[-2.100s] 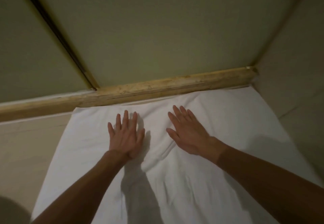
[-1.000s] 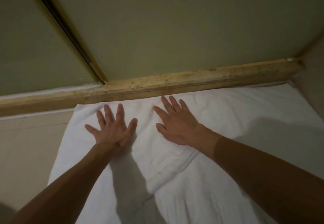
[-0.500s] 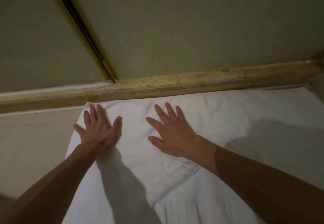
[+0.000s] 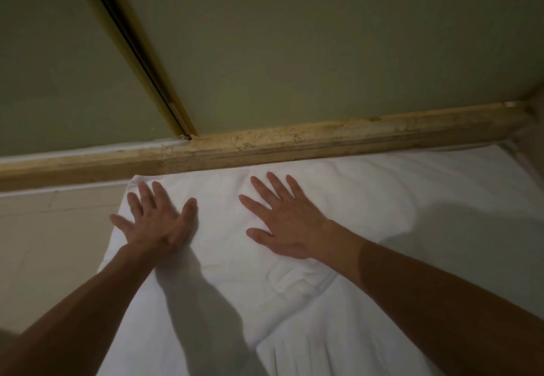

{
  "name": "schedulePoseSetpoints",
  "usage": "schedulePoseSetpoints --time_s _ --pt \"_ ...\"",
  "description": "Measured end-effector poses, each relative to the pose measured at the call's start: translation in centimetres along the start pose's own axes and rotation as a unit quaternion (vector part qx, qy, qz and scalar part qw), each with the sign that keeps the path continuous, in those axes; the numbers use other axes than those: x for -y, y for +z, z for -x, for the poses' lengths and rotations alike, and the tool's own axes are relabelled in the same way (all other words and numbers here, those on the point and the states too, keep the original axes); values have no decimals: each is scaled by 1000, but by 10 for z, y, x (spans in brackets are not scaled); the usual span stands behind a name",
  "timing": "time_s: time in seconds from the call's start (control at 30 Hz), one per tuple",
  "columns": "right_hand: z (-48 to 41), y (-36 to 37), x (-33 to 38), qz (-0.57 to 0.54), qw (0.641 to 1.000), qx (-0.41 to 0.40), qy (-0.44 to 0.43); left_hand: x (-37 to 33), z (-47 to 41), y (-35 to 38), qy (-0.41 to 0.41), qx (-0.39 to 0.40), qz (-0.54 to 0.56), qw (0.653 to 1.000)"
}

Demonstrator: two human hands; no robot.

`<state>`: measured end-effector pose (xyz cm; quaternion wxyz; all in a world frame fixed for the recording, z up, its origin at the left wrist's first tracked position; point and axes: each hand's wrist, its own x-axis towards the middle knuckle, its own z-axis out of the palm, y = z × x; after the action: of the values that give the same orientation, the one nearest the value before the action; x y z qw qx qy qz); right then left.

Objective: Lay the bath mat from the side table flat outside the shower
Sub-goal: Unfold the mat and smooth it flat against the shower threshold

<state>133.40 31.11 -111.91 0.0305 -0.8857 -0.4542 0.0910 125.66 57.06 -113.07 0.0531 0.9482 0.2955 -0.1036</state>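
Left hand [image 4: 156,222] has slid to the corner of the white cloth bath mat [image 4: 382,199] (right hand [image 4: 290,224] likewise flat, spread); a crease [image 4: 294,283] seemingly remains.

Dim, yellow-green light; only the white bath mat [image 4: 368,199] reads bright. Soft-edged shadows fall to the right of the left forearm [image 4: 97,302] and the right forearm [image 4: 441,296] (light sits off to the left). Both forearms darken and smear toward the bottom corners; the sill [image 4: 323,140] bows slightly.
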Motion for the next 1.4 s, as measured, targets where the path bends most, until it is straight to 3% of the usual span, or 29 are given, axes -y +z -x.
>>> schedulePoseSetpoints --time_s 0.23,0.47,0.6,0.87,1.17,1.4 --pt "-6 1 -3 -8 1000 6 4 4 -8 -3 8 18 -3 1000" --pt "19 -15 -9 -91 995 40 0 -15 4 -10 -32 11 -7 999" --pt "57 -14 -14 -51 998 24 13 -52 32 -11 47 -17 26 998" --pt "118 -6 19 -46 998 6 35 -108 116 -15 180 2 57 982" --pt "196 16 67 13 1000 -9 7 -57 218 9 203 24 20 979" --pt "224 27 100 18 997 -6 -76 13 264 25 138 36 26 989"
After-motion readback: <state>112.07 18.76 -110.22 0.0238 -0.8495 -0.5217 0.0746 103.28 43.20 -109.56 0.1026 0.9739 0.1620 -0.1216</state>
